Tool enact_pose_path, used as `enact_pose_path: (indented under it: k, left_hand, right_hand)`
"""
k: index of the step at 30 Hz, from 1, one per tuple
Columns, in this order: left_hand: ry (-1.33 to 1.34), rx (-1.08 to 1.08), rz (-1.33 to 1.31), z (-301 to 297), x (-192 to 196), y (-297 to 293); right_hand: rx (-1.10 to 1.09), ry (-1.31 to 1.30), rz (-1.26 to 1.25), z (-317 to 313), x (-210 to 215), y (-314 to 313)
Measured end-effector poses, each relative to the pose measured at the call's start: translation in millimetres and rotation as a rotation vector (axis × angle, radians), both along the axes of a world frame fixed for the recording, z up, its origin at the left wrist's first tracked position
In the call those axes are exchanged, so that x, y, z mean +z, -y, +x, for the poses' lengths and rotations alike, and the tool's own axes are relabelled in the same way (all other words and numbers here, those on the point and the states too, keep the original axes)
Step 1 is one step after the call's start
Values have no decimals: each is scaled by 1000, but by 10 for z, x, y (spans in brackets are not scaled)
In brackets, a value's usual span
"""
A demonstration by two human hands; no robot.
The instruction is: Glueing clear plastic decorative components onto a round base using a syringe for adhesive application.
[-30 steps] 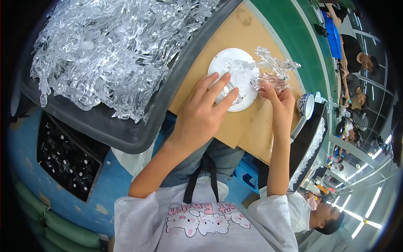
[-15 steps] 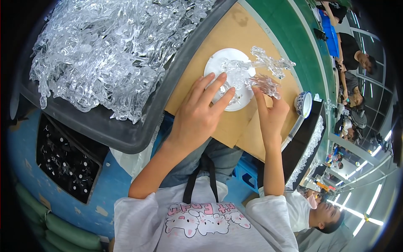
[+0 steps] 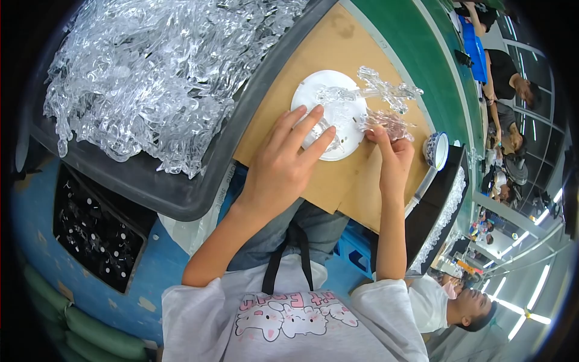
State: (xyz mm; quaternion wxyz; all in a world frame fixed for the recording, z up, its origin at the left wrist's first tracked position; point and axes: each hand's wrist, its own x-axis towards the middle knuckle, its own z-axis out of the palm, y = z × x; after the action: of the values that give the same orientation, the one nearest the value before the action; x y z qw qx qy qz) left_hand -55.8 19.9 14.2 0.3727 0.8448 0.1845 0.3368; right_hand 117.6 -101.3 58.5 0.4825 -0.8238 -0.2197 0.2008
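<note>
My left hand (image 3: 282, 158) reaches over the near left side of a round white plate (image 3: 353, 130), fingers spread and bent slightly. Its fingertips rest at small clear plastic pieces (image 3: 319, 128) on the plate; whether they press on one is hard to see. Just right of the plate, my right hand (image 3: 396, 160) pinches a bunch of clear plastic pieces (image 3: 389, 122) between thumb and fingers. Beyond it, a second clear cluster (image 3: 386, 89) lies across the plate's far right rim and the brown board (image 3: 362, 187).
A large black tray (image 3: 181, 202) heaped with clear plastic pieces (image 3: 151, 78) stands at left. A patterned bowl (image 3: 435, 150) sits at right, near a dark bin (image 3: 443, 208) of clear pieces. Below left is a black tray (image 3: 99, 226) with scraps. Several people work at far right.
My right hand's fingers have shifted their pinch, and the clear bunch has turned to point more to the right, away from the plate. My left hand stays almost in place.
</note>
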Motion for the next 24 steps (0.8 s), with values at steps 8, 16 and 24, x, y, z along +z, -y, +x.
enact_pose_path:
  k: [8,16,24]
  left_hand:
    - [-11,-9,-13,-6,-9,4]
    - [-7,-8,-25,-1,-3,5]
    - [-23,-12,-17,-4,18,7]
  right_hand:
    - [17,-73,35,10,30,-38]
    - [220,497,-203,-142,94,-133]
    - [248,598,-230,-220,124,-160]
